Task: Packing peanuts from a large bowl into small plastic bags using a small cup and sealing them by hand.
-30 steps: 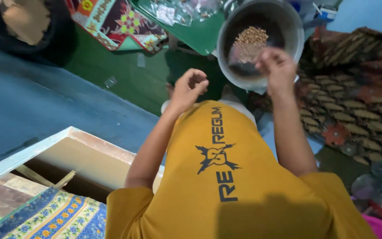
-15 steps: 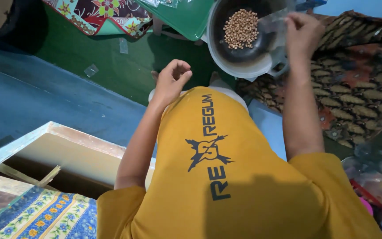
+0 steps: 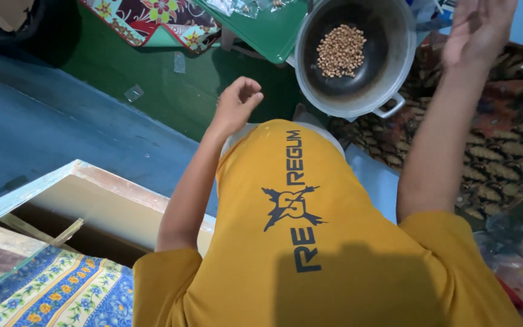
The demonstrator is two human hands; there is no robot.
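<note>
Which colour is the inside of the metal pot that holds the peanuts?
Dark, nearly black, inside the pot; its rim is grey metal. The head view shows it.

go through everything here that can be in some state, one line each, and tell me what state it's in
metal pot: upright, no lid on it, a small heap of peanuts inside
peanuts: loose, heaped on the pot's dark bottom
left hand: fingers curled, loosely closed, nothing visible in it
right hand: raised, open, holding nothing
green tray: flat beside the pot, clear plastic on it
wooden box: open at the top
</note>
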